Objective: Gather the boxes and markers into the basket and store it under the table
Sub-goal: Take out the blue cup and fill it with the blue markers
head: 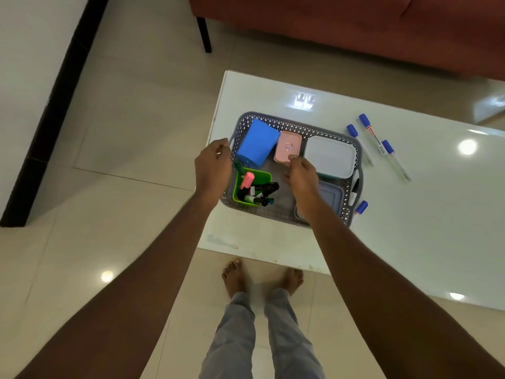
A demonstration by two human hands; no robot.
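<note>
A grey lattice basket [297, 123] stands on the white table [410, 228] near its left end. Inside it are a blue box [255, 142], a pink box [288, 145], a white box [329, 157], a blue-grey lidded box [332, 196] and a green holder [252, 175] with several markers. My right hand [302, 177] reaches over the basket, its fingertips pinched on the pink box's near edge. My left hand [213, 168] is curled against the basket's left rim by the handle; its grip is hidden. Three blue-capped markers [373, 135] lie on the table right of the basket.
Another blue-capped marker [360, 207] lies against the basket's near right corner. A rust-coloured sofa [355, 28] stands behind the table. My bare feet [262, 277] are on the tiled floor at the table's near edge.
</note>
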